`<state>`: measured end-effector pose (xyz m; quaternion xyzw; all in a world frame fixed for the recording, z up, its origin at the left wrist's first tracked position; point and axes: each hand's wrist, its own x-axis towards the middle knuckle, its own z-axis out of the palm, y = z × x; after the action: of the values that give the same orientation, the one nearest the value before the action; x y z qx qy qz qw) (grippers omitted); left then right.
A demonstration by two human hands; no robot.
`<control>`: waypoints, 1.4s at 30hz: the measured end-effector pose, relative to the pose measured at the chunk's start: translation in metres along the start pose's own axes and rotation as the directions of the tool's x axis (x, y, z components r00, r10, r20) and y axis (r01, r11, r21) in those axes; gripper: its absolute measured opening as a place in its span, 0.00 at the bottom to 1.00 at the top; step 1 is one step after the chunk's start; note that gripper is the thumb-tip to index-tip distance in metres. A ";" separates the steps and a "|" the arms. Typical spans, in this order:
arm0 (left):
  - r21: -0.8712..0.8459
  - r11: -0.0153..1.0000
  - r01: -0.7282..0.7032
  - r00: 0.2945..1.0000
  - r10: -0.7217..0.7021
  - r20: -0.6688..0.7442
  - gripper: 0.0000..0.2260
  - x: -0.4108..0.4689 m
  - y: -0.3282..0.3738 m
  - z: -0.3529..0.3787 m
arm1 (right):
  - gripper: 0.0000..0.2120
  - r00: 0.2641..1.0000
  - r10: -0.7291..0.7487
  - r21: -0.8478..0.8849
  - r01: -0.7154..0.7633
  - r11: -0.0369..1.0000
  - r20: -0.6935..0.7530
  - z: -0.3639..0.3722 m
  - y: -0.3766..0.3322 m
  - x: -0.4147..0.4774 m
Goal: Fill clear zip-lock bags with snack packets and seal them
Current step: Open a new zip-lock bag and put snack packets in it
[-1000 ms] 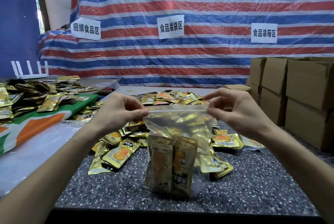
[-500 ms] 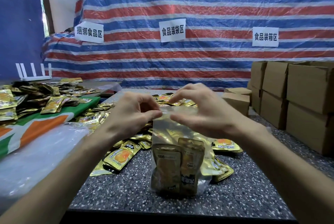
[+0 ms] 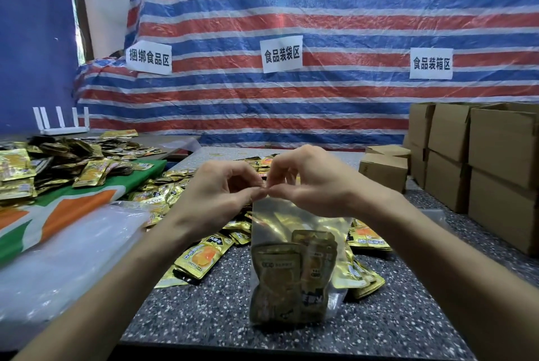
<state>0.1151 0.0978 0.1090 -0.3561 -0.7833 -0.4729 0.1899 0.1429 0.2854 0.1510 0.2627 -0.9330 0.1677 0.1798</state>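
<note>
Head view. Zip-lock bag: stood upright on the speckled table, snack packets inside. My left hand and right hand pinched its top edge near the left corner, fingertips meeting. Loose packets lay behind it.

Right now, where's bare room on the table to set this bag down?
Free: speckled tabletop along the near edge, left of and before the zip-lock bag, bordered by loose packets and the clear plastic sheet; also the strip between right forearm and cardboard boxes. Crowded: packets behind and beside the bag, and the heaped green cloth.
</note>
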 end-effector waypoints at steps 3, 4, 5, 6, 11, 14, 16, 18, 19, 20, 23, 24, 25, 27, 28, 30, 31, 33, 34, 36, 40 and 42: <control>-0.004 1.000 0.020 0.998 -0.020 0.059 0.02 0.000 0.000 -0.002 | 0.04 0.999 0.011 -0.005 -0.011 1.000 -0.033 0.004 0.001 0.000; 0.004 1.000 0.012 0.997 -0.012 0.078 0.02 0.000 0.000 -0.002 | 0.03 0.999 0.009 0.002 -0.009 1.000 -0.037 0.005 0.001 0.000; 0.003 1.000 0.001 0.996 -0.001 0.087 0.02 0.000 -0.001 -0.003 | 0.04 0.999 0.006 0.017 -0.006 1.000 -0.033 0.006 0.002 -0.001; -0.011 1.000 -0.006 0.997 0.007 0.079 0.03 -0.001 -0.001 -0.003 | 0.05 1.000 0.007 0.039 -0.006 0.999 -0.021 0.007 0.003 -0.002; -0.063 0.997 -0.032 0.999 0.031 -0.023 0.05 -0.005 -0.004 0.003 | 0.05 0.999 0.026 0.112 -0.029 0.993 0.029 0.000 0.014 -0.011; -0.108 0.994 -0.027 0.997 0.019 -0.077 0.05 -0.005 -0.004 0.006 | 0.04 0.998 0.058 0.183 -0.058 0.981 0.006 -0.007 0.022 -0.020; -0.120 0.993 -0.013 0.995 0.001 -0.097 0.05 -0.003 -0.003 0.007 | 0.04 0.997 0.072 0.203 -0.069 0.977 -0.009 -0.010 0.027 -0.026; -0.127 0.992 0.007 0.993 -0.021 -0.112 0.05 -0.002 -0.003 0.009 | 0.03 0.995 0.094 0.212 -0.087 0.973 -0.023 -0.014 0.032 -0.032; -0.133 0.991 0.021 0.992 -0.037 -0.124 0.05 -0.001 -0.003 0.010 | 0.02 0.994 0.109 0.221 -0.100 0.970 -0.028 -0.016 0.037 -0.035; -0.139 0.990 0.034 0.990 -0.052 -0.132 0.05 -0.001 -0.004 0.009 | 0.02 0.992 0.125 0.230 -0.115 0.966 -0.032 -0.019 0.042 -0.040; -0.154 0.987 0.044 0.990 -0.065 -0.127 0.05 0.001 -0.010 0.006 | 0.02 0.982 0.184 0.258 -0.167 0.952 -0.040 -0.027 0.057 -0.055; -0.153 0.987 0.045 0.990 -0.065 -0.129 0.05 0.001 -0.011 0.006 | 0.02 0.979 0.201 0.272 -0.181 0.945 -0.045 -0.028 0.062 -0.061; -0.151 0.987 0.047 0.989 -0.067 -0.129 0.05 0.001 -0.012 0.008 | 0.02 0.975 0.218 0.286 -0.195 0.938 -0.052 -0.029 0.067 -0.066; -0.144 0.988 0.059 0.990 -0.077 -0.121 0.05 0.002 -0.013 0.009 | 0.02 0.962 0.268 0.292 -0.240 0.926 -0.060 -0.034 0.079 -0.080; -0.134 0.989 0.068 0.987 -0.086 -0.136 0.07 0.001 -0.015 0.006 | 0.02 0.949 0.305 0.281 -0.274 0.920 -0.072 -0.037 0.088 -0.090; -0.131 0.985 0.112 0.959 -0.142 -0.244 0.08 -0.002 -0.029 -0.010 | 0.02 0.897 0.409 0.257 -0.361 0.897 -0.167 -0.046 0.111 -0.118; -0.141 0.979 0.144 0.936 -0.181 -0.303 0.08 -0.005 -0.037 -0.021 | 0.03 0.856 0.468 0.269 -0.409 0.872 -0.218 -0.048 0.121 -0.134; -0.159 0.974 0.161 0.923 -0.206 -0.326 0.04 -0.012 -0.042 -0.034 | 0.03 0.814 0.538 0.319 -0.461 0.828 -0.220 -0.040 0.129 -0.158; -0.161 0.973 0.164 0.937 -0.205 -0.284 0.03 -0.012 -0.040 -0.030 | 0.02 0.822 0.543 0.334 -0.470 0.817 -0.172 -0.030 0.125 -0.162; -0.139 0.974 0.179 0.964 -0.202 -0.174 0.05 -0.008 -0.033 -0.008 | 0.04 0.850 0.521 0.360 -0.462 0.810 -0.079 -0.003 0.110 -0.154; -0.115 0.988 0.107 0.994 -0.110 -0.023 0.10 0.007 -0.010 0.040 | 0.29 0.914 0.397 0.410 -0.394 0.823 0.081 0.044 0.068 -0.122; -0.220 0.969 0.111 0.994 -0.109 0.021 0.09 0.013 0.002 0.058 | 0.39 0.909 0.397 0.459 -0.410 0.788 0.128 0.061 0.051 -0.112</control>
<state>0.1102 0.1538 0.0904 -0.3330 -0.7451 -0.5654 0.1193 0.1893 0.3499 0.0390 0.0955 -0.8992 0.4230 0.0582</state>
